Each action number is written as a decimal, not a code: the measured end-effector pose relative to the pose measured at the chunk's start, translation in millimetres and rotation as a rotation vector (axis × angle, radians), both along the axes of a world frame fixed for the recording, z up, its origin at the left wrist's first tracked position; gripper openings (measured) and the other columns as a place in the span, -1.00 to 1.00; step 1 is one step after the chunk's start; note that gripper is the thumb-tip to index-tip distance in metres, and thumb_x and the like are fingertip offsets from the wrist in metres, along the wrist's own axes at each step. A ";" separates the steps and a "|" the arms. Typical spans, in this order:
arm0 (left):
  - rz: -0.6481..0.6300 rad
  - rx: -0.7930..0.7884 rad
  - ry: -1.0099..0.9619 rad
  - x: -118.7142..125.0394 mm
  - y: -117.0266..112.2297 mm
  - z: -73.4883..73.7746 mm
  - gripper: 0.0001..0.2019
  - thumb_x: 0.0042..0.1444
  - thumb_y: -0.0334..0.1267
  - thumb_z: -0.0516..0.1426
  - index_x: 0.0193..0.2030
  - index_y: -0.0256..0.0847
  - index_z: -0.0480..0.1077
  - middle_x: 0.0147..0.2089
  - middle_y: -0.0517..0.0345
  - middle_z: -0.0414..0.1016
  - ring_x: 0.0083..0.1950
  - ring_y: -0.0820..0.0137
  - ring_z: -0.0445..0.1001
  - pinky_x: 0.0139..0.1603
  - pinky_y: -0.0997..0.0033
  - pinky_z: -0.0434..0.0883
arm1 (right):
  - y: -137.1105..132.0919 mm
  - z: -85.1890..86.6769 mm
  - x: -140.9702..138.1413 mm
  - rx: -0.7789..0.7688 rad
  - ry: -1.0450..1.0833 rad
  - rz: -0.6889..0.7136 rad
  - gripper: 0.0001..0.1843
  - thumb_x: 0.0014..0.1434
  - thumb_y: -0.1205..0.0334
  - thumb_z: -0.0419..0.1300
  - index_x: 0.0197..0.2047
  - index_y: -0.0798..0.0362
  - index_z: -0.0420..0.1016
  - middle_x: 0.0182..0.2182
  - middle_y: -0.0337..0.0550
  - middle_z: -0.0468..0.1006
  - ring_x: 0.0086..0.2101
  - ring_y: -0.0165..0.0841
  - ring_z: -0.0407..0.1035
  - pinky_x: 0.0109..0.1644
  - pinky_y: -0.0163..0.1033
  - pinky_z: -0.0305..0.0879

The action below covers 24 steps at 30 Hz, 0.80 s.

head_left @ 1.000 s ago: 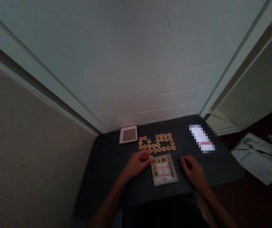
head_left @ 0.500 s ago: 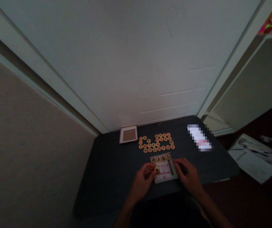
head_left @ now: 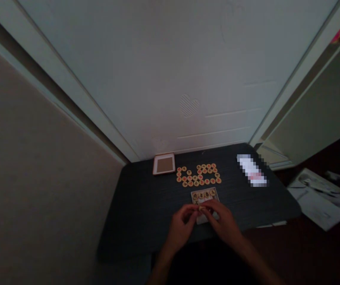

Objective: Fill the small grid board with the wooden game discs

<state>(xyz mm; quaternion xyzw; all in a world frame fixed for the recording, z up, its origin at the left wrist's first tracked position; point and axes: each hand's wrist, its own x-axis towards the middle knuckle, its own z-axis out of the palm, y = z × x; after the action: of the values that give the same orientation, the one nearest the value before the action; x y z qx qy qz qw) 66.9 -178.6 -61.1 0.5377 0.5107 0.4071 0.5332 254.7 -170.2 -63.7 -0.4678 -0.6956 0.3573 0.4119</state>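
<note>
Both hands meet over a shallow white box point(head_left: 199, 220) near the front of the dark table. My left hand point(head_left: 182, 222) is closed, its fingertips pinching the edge of a round Chinese chess piece point(head_left: 201, 208). From the other side my right hand point(head_left: 222, 221) pinches the same piece, which the fingers largely cover. Along the box's far end runs a row of chess pieces with dark characters point(head_left: 207, 194). Another piece point(head_left: 196, 202) lies below that row at the left. My fingers hide much of the box's inside.
Beyond the box, several chess pieces point(head_left: 196, 183) lie spread on the table point(head_left: 140, 209). A box lid point(head_left: 164, 172) stands at the back left by the white panel point(head_left: 158, 79). A blurred-out object point(head_left: 251, 170) lies at the right. An open white box point(head_left: 321, 198) is lower, beyond the table.
My right hand has moved left from the box's right edge to meet my left hand at the piece. The view has shifted slightly.
</note>
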 end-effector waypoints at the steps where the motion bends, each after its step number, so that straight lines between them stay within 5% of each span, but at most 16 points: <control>1: 0.020 0.047 0.065 -2.3 0.1 -2.0 -0.77 0.25 -0.10 0.20 -0.05 -0.17 0.51 -0.10 0.04 0.62 -0.08 0.26 0.60 -0.03 0.27 0.50 | 1.0 -1.1 2.2 -0.006 0.005 -0.017 -0.80 0.39 0.15 0.14 -0.07 -0.05 0.59 -0.13 -0.09 0.64 -0.13 -0.26 0.54 -0.01 -0.19 0.46; 5: 0.074 0.202 0.321 -11.6 -0.2 -12.6 -0.82 0.25 -0.18 0.20 -0.05 -0.12 0.53 -0.14 0.10 0.58 -0.18 0.32 0.55 -0.13 0.33 0.47 | 5.1 -4.2 9.0 -0.044 -0.003 -0.074 -0.78 0.37 0.13 0.15 -0.04 -0.04 0.59 -0.11 -0.07 0.63 -0.13 -0.24 0.54 -0.04 -0.18 0.48; 11: -0.054 0.291 0.484 -14.4 -6.0 -27.3 -0.76 0.29 -0.21 0.18 0.07 -0.06 0.49 -0.17 0.13 0.53 -0.17 0.32 0.50 -0.06 0.29 0.44 | 8.3 -8.0 8.4 -0.081 -0.051 -0.020 -0.79 0.33 0.17 0.17 -0.04 -0.05 0.60 -0.17 -0.10 0.60 -0.24 -0.29 0.52 -0.09 -0.19 0.48; 24: -0.083 0.343 0.568 -14.0 -9.1 -31.3 -0.77 0.32 -0.21 0.15 0.09 -0.02 0.47 -0.16 0.16 0.55 -0.17 0.32 0.49 -0.05 0.26 0.40 | 12.2 5.1 8.4 -0.289 -0.184 0.150 -0.81 0.31 0.18 0.21 -0.11 -0.02 0.64 -0.16 -0.14 0.71 -0.14 -0.26 0.58 0.02 -0.20 0.44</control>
<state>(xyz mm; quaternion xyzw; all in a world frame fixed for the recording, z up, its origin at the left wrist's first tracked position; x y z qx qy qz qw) 52.9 -187.7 -92.4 0.7320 0.5405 0.2990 0.2875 263.1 -158.0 -58.6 -0.4996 -0.7046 0.4392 0.2472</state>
